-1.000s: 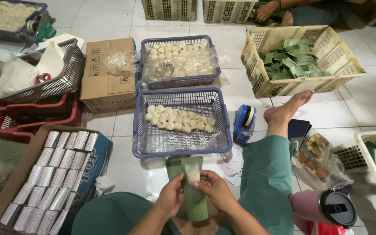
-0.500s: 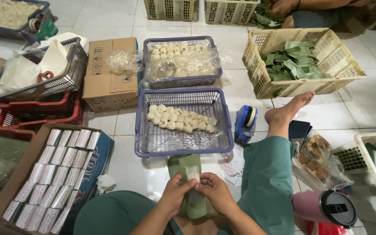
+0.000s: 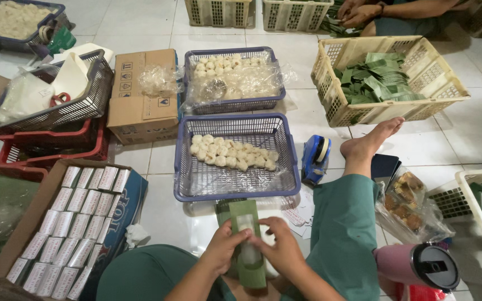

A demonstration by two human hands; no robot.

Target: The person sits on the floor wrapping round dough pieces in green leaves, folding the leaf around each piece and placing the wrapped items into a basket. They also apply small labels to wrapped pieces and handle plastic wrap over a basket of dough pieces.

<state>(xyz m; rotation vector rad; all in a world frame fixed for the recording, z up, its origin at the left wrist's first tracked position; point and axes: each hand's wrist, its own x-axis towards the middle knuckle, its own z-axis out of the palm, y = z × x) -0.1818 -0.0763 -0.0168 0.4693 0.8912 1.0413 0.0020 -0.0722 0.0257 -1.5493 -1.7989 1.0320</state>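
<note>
Far left: a carton (image 3: 57, 234) packed with rows of small white boxes. Centre foreground: the left hand (image 3: 224, 249) and the right hand (image 3: 281, 251) both close on a green leaf strip (image 3: 247, 239), fingers pinching its two long edges; a white filling lies along the strip's middle. The strip sits on the floor between the person's knees, just below a blue basket (image 3: 235, 192) holding pale round pieces. Right of the basket: a blue tape dispenser (image 3: 314, 159), then a bare foot (image 3: 370, 140). Far right: a pink bottle (image 3: 417, 266).
</note>
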